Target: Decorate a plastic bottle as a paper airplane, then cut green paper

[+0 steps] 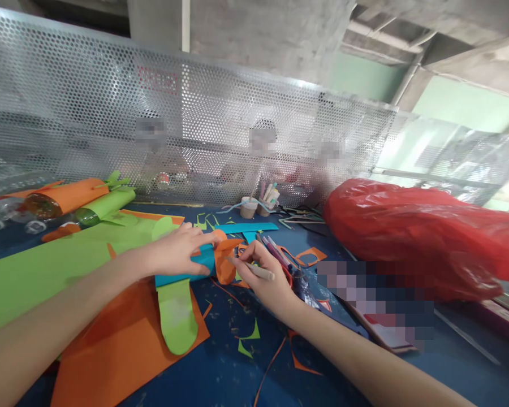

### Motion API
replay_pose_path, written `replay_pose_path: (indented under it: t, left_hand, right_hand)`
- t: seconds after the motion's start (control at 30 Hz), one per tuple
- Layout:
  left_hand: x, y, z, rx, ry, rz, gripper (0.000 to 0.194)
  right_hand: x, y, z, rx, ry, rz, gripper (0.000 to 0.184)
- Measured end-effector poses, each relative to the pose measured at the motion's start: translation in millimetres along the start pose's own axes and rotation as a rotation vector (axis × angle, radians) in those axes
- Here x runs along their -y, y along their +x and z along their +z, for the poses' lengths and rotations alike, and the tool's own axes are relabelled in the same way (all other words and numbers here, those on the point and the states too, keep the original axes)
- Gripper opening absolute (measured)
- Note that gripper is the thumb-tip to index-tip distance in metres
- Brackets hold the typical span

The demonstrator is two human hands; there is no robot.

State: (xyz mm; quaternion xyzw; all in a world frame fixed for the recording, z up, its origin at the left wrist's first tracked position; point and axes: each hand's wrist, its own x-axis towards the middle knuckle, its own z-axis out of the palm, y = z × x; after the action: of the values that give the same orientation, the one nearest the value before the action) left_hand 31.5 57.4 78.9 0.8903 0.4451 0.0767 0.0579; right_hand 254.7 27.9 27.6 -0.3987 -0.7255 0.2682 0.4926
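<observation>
Blue paper roll (204, 259) lies near the middle of the dark blue table (224, 373), with an orange paper piece (225, 268) at its right end. At far left, an orange-wrapped bottle (74, 195) rests just beside a green-wrapped bottle (110, 203). Nearer, a large green sheet (68, 254) spreads behind the left forearm, and an orange sheet (123, 345) lies to its right. The left hand (180, 249) is partly closed over the blue roll, thumb on the near side and fingers on the far side. Below it, a round-ended green strip (178, 316) reaches over the orange sheet. A pale cup (249, 209) stands farther back. The right hand (267, 277) is curled around a light grey marker (261, 272), its tip at the orange piece. At far right bulges a red plastic bag (407, 226).
</observation>
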Motion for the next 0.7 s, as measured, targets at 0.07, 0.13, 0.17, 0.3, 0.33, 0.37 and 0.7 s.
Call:
replay_pose_path:
  t: [0.07, 0.13, 0.17, 0.3, 0.33, 0.37, 0.7]
  left_hand:
    - [-1.9, -0.3, -1.2, 0.013, -0.002, -0.014, 0.059]
    - [-2.4, -0.4, -1.3, 0.016, -0.009, -0.021, 0.059]
    - [-2.1, -0.4, -1.0, 0.012, -0.013, -0.020, 0.060]
    - [0.8, 0.4, 1.2, 0.014, -0.013, -0.011, 0.061]
    - [1.4, 0.6, 1.6, 0.022, -0.009, -0.013, 0.060]
    - [1.8, 0.8, 1.9, 0.026, -0.006, -0.014, 0.059]
    - [1.7, 1.3, 1.7, 0.051, 0.038, -0.015, 0.062]
  right_hand:
    - [-2.9, -0.4, 0.2, 0.031, 0.024, 0.003, 0.023]
    - [-4.9, -0.9, 0.2, 0.050, 0.037, -0.003, 0.021]
    - [-5.3, -1.1, 0.1, 0.054, 0.041, -0.007, 0.020]
    - [-2.7, -1.3, -0.4, 0.045, 0.050, -0.020, 0.018]
    - [-1.6, -1.3, -0.5, 0.034, 0.045, -0.022, 0.019]
    - [-0.5, -1.4, -0.5, 0.023, 0.038, -0.025, 0.020]
    - [-0.8, -2.1, -0.4, 0.039, 0.012, -0.038, 0.019]
